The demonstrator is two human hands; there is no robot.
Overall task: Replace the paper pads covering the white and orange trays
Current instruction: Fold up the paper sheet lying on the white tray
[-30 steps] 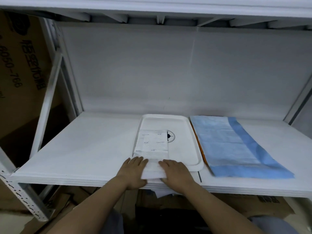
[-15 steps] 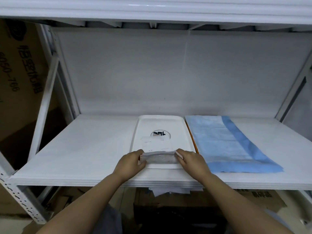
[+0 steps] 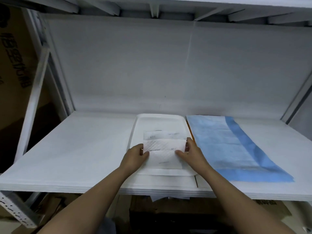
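Observation:
A white tray lies on the shelf in the middle. On it sits a folded white paper pad, partly unfolded into a few stacked panels. My left hand pinches the pad's left edge and my right hand pinches its right edge, holding a raised fold between them. To the right a blue paper pad covers the orange tray, of which only a thin orange edge shows.
The white shelf board stretches left and right of the trays. A white back panel and an upper shelf close the space. Slanted metal struts stand at both sides. Cardboard boxes stand at the left and below the shelf.
The pad was flat and narrow under my palms at the tray's near end; both hands have gripped its sides and opened it wider across the tray, lifting a fold.

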